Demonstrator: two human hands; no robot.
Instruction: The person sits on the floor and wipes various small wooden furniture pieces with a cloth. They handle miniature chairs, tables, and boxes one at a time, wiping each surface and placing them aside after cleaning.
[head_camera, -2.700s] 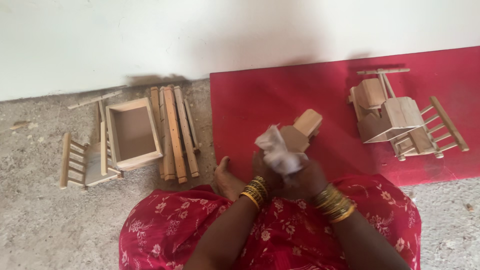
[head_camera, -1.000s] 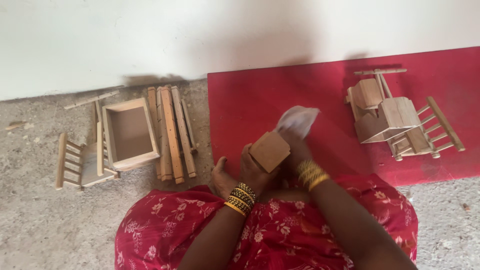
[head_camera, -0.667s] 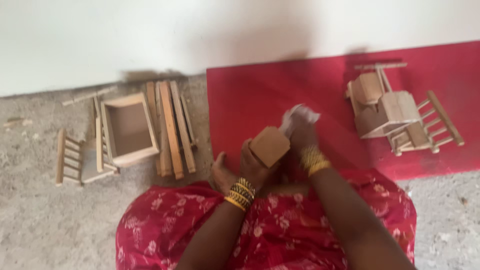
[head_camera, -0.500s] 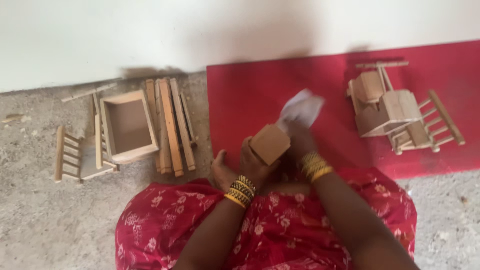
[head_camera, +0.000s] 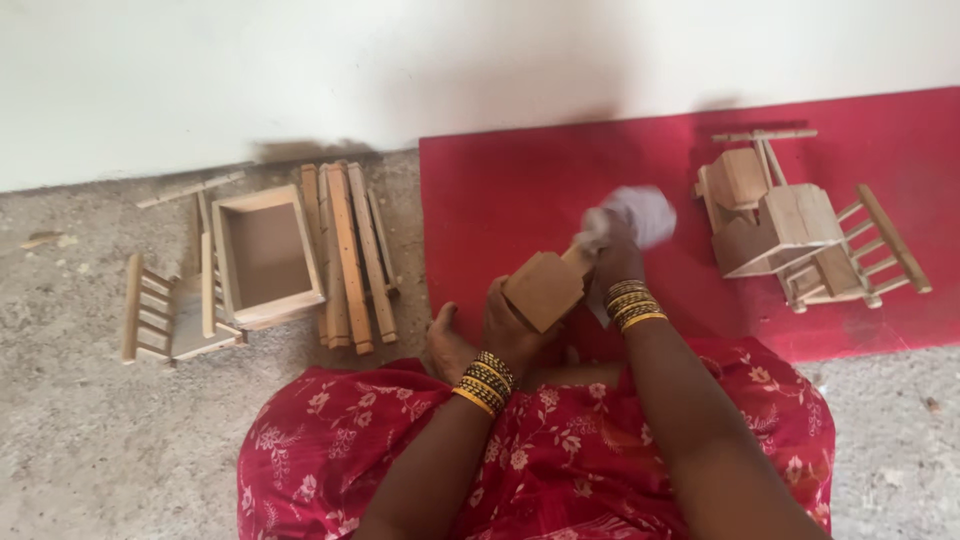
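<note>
Near edge of the red mat (head_camera: 500, 190): left hand (head_camera: 510, 325), fingers curled around a small wooden block (head_camera: 545, 290), held just above.
Block: stiff, light; best gripped by its flat sides.
Beyond: right hand (head_camera: 615, 255), fingers pinching a soft white cloth (head_camera: 640, 212) against it.

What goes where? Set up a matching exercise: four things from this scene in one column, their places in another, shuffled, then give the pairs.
Things:
1. wooden block
2. white cloth
3. open wooden box
4. assembled wooden pieces

Places:
A. on the grey floor, left of the red mat
B. in the left hand
C. on the mat, far right
D. in the right hand

Pairs: 1-B, 2-D, 3-A, 4-C
</note>
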